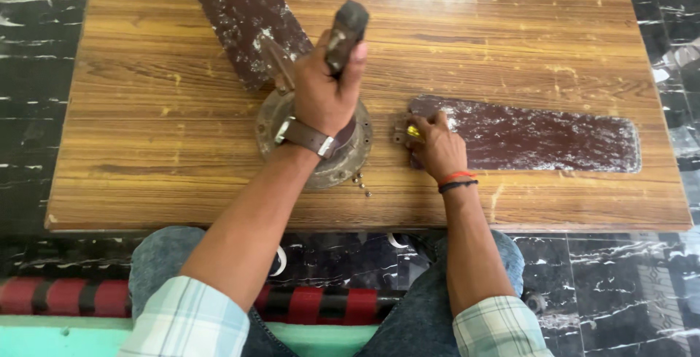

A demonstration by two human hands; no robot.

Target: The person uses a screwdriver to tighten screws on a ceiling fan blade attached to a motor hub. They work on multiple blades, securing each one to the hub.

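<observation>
Fan hub [332, 164], a round metal disc, lies mid-counter [146, 131] with one dusty brown blade [244, 14] attached, running up and left. The left hand [324, 91] hovers over the hub, its grip closed around a dark tool handle [346, 32], probably a screwdriver. A few loose screws [361, 183] sit just beside the hub's rim. Further right, the right hand [437, 149] pinches a small yellowish piece at the bracket end of a second, detached blade [539, 138]. Judging by this, blade fastening is under way; next the bracket must line up with the hub.

The single head camera is looking steeply down from close above, facing forward over the person's lap onto the wooden tabletop [146, 131].
</observation>
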